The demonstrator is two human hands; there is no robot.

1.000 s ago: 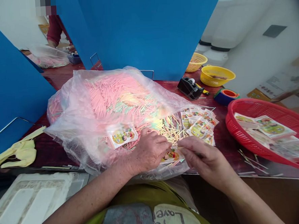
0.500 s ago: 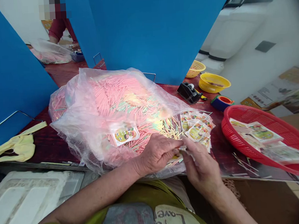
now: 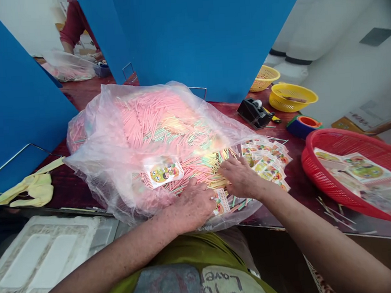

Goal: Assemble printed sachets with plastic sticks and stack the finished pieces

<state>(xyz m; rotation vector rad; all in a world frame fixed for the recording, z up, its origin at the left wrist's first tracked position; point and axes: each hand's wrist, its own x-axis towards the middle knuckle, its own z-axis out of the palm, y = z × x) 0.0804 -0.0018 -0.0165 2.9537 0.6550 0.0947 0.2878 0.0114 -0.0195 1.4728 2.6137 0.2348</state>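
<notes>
In the head view, a large clear plastic bag (image 3: 94,170) lies spread open, full of thin pink, yellow and green sticks (image 3: 147,114). At its front edge, my left hand (image 3: 195,206) is closed on a small printed packet (image 3: 221,201), whose right part shows beyond the fingers. My right hand (image 3: 242,179) reaches into the yellow and green sticks with its fingers apart, fingertips touching them. Another printed packet (image 3: 164,171) rests on the pink sticks. To the right of my right hand, several printed packets (image 3: 267,159) lie overlapping in a fan.
A red basket (image 3: 320,187) with printed packets stands at the right. Behind it are a tape dispenser (image 3: 255,113), tape rolls (image 3: 302,126) and yellow baskets (image 3: 293,97). Yellow gloves (image 3: 35,187) lie left. Blue panels (image 3: 189,41) rise behind; another person's arm (image 3: 74,28) shows beyond.
My hands were together at a small packet; now they are apart. My right hand has moved up and left onto the sticks, while the left hand stays low with the packet.
</notes>
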